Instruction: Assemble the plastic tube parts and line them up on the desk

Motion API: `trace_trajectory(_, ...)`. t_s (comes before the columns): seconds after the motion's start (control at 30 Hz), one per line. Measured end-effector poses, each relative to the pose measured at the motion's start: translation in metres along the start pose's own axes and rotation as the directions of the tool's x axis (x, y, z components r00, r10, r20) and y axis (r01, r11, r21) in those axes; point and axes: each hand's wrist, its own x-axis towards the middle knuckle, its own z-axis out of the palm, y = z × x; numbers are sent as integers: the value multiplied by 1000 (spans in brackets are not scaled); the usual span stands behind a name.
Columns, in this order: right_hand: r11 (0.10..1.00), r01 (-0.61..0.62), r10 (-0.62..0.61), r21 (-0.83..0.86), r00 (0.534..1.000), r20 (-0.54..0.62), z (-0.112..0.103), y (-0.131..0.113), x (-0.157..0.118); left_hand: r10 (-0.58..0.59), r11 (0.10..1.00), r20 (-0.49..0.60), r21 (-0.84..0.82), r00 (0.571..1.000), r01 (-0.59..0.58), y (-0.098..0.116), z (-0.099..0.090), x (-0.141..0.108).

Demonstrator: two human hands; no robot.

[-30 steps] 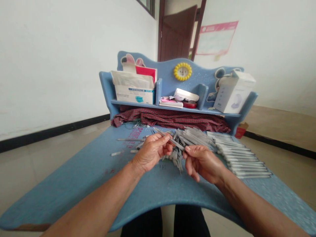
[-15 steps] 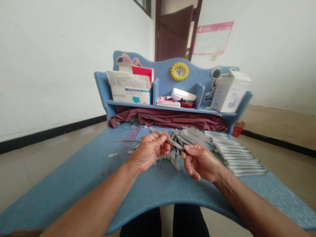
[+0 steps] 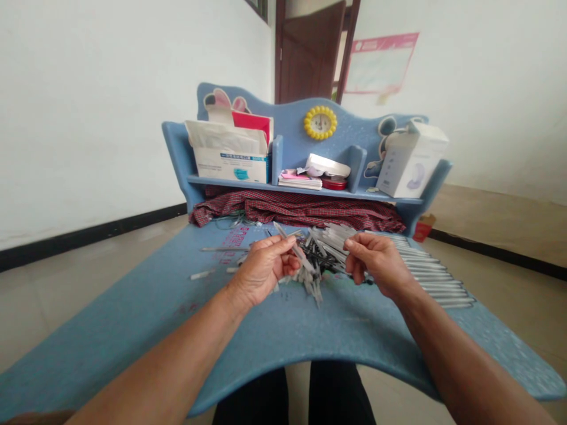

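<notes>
My left hand (image 3: pixel 266 265) pinches a clear plastic pen tube (image 3: pixel 296 248), which slants down to the right over the table. To its right, my right hand (image 3: pixel 376 257) is raised at the near edge of a pile of clear tubes (image 3: pixel 334 237), thumb and fingers drawn together; what they hold, if anything, is too small to make out. Dark thin pieces (image 3: pixel 321 260) and small whitish caps (image 3: pixel 309 280) lie heaped between the hands. Beyond my right wrist, a row of pens (image 3: pixel 438 277) lies side by side.
The blue table (image 3: pixel 283 342) has a raised shelf (image 3: pixel 266 189) at the back, holding a mask box (image 3: pixel 230 162), papers (image 3: pixel 300 182), a red tin (image 3: pixel 334 184) and a white box (image 3: pixel 411 162). Checked cloth (image 3: pixel 301 208) lies beneath. Loose pieces (image 3: pixel 201 275) lie at left.
My right hand has moved away from the tube, to the right and slightly up toward the pile. My left hand still holds the tube, now tilted more steeply.
</notes>
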Motion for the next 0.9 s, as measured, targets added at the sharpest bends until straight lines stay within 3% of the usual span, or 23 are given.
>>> trace_trajectory(0.17, 977, 34, -59, -212, 992, -109, -10, 3, 6, -45, 996, 40, 74, 998, 42, 0, 2, -2)
trace_trajectory(0.3, 916, 14, -38, -400, 998, -52, -17, 3, 8, -77, 989, 81, 135, 994, 66, 1, 3, -3)
trace_trajectory(0.4, 786, 11, 34, -618, 998, 62, -24, 1, 7, -117, 979, 106, 180, 987, 97, 0, 2, -3)
trace_trajectory(0.5, 580, 82, 87, -810, 983, 161, -31, 0, 6, -131, 968, 121, 230, 984, 101, -2, 2, -5)
trace_trajectory(0.67, 239, 183, 148, -954, 964, 222, -37, 7, 7, -144, 953, 137, 284, 980, 101, -4, 3, -6)
trace_trajectory(0.9, 103, 158, 215, -982, 960, 177, -35, 9, 5, -149, 940, 133, 326, 980, 99, -5, 2, -5)
